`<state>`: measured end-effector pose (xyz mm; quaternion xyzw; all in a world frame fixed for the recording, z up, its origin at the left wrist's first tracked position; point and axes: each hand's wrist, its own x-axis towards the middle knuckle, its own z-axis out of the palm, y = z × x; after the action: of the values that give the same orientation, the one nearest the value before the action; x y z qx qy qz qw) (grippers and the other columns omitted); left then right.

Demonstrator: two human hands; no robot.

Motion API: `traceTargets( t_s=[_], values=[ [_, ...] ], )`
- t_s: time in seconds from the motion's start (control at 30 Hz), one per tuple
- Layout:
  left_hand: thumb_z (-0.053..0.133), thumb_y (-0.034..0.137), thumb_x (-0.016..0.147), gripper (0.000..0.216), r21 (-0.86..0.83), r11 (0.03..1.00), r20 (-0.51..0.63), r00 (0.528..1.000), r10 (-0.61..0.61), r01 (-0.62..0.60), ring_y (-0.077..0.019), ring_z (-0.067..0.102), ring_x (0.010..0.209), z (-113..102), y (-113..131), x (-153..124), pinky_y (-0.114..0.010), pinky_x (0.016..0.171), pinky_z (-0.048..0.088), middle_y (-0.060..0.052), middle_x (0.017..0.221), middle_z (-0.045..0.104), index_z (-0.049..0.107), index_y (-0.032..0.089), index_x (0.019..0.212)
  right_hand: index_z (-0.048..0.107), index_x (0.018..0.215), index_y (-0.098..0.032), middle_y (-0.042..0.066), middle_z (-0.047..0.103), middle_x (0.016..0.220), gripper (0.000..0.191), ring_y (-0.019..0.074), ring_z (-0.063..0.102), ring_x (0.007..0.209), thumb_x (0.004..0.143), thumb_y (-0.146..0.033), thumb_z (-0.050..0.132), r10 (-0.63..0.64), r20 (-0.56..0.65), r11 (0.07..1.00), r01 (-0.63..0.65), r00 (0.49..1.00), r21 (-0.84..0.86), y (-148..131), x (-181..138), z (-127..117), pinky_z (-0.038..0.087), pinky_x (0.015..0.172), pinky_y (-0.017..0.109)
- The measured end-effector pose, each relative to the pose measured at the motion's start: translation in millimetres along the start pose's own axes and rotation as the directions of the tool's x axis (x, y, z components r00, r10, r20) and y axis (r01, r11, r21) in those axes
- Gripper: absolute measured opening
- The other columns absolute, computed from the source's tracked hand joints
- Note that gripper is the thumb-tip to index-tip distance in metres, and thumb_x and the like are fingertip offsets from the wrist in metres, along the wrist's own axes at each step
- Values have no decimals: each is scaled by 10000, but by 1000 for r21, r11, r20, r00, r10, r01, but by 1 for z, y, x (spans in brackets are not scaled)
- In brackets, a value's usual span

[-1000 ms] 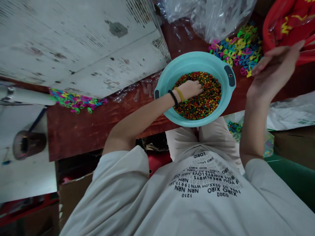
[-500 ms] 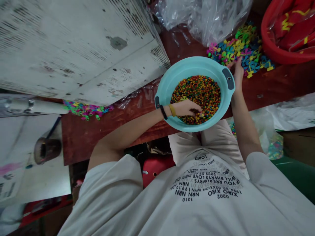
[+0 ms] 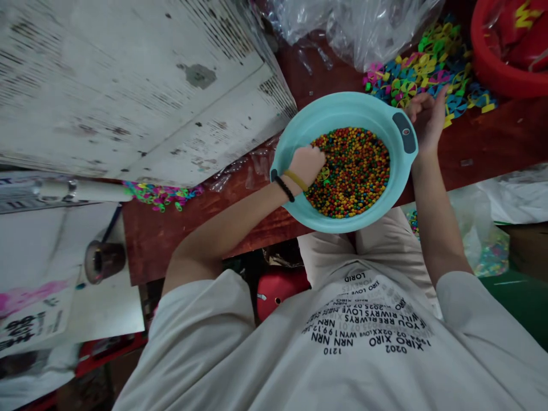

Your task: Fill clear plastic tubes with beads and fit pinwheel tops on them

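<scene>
A teal bowl (image 3: 299, 128) full of small multicoloured beads (image 3: 355, 171) sits at the near edge of a red-brown table (image 3: 201, 225). My left hand (image 3: 307, 162), with a yellow and a black band on the wrist, rests in the beads at the bowl's left side. Its fingers are curled shut, and a small yellow-green piece (image 3: 323, 173) lies just beside them. My right hand (image 3: 424, 117) is beside the bowl's grey right handle (image 3: 405, 132). Its fingers are curled at the edge of a pile of colourful plastic pinwheel pieces (image 3: 432, 65). What either hand holds is hidden.
A red basin (image 3: 500, 74) stands at the far right and clear plastic bags (image 3: 342, 28) lie behind the bowl. More colourful pieces (image 3: 158, 194) lie at the left under a worn white board (image 3: 128, 85). A dark cup (image 3: 103, 260) sits below the table.
My left hand moved from the bowl's near side to its left rim. My right hand came down from the air to the pile, and its fingers have curled in.
</scene>
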<state>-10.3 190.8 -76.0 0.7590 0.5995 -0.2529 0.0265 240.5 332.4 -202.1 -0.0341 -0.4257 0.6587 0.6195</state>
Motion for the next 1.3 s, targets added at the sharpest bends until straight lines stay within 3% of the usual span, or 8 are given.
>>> traceTargets(
  t_s=[0.17, 0.27, 0.37, 0.53, 0.77, 0.93, 1.13, 1.3],
  values=[
    [375, 70, 1049, 394, 20, 970, -98, 965, 244, -243, -289, 697, 1079, 5, 27, 34, -369, 824, 489, -188, 1072, 778, 740, 96, 1197, 642, 830, -388, -116, 348, 502, 447, 198, 136, 564, 881, -827, 573, 75, -149, 984, -98, 986, -150, 0, 0, -4, 232, 634, 343],
    [392, 69, 1049, 392, 33, 883, -127, 875, 467, -467, -268, 682, 1097, 2, 28, 45, -371, 847, 492, -171, 1081, 784, 756, 135, 1181, 555, 766, -390, -119, 314, 496, 517, 199, 119, 578, 795, -906, 555, 104, -260, 960, -165, 960, -225, 0, 1, -2, 209, 614, 341],
    [429, 90, 1056, 373, -11, 763, -99, 760, 642, -646, -244, 633, 1236, 0, 28, 37, -353, 893, 510, -144, 1300, 750, 755, 201, 1200, 527, 781, -385, -124, 285, 506, 530, 191, 142, 573, 807, -913, 499, 115, -246, 949, -180, 962, -259, -2, 2, 3, 215, 628, 336],
    [561, 122, 1015, 274, -171, 644, -36, 658, 752, -746, -201, 629, 1251, 5, 25, 13, -303, 930, 523, -62, 1275, 763, 777, 288, 1016, 462, 733, -375, -104, 259, 512, 607, 189, 170, 578, 823, -961, 330, 97, -429, 905, -259, 898, -337, -4, 4, 9, 214, 659, 345],
    [544, 88, 985, 327, -65, 779, 182, 760, 624, -624, -230, 695, 1106, -14, 26, -14, -359, 935, 516, -61, 1026, 803, 799, 276, 900, 492, 796, -368, -113, 254, 499, 667, 169, 195, 555, 807, -1003, 289, 104, -323, 919, -216, 941, -331, 6, 5, -14, 233, 646, 340],
    [578, 105, 955, 306, -20, 779, 364, 721, 590, -627, -242, 717, 924, -28, 29, -20, -354, 846, 488, -86, 990, 821, 828, 231, 1079, 538, 865, -358, -133, 312, 481, 604, 156, 216, 513, 870, -913, 301, 125, -192, 936, -180, 973, -304, 5, 5, -28, 252, 590, 333],
    [601, 144, 923, 288, -243, 811, 264, 768, 584, -533, -240, 711, 868, -13, 43, -16, -336, 780, 483, -110, 1002, 818, 812, 157, 1119, 613, 887, -340, -157, 414, 493, 544, 134, 238, 489, 891, -859, 454, 124, -91, 978, -137, 988, -156, 3, 7, -26, 289, 579, 307],
    [618, 171, 919, 241, -455, 817, 109, 888, 447, -355, -252, 718, 879, 0, 60, -20, -347, 781, 519, -97, 991, 797, 780, 153, 1096, 682, 897, -299, -171, 536, 557, 446, 110, 232, 469, 876, -744, 655, 60, -75, 996, -54, 995, 74, -3, 5, -9, 274, 487, 276]
  ],
)
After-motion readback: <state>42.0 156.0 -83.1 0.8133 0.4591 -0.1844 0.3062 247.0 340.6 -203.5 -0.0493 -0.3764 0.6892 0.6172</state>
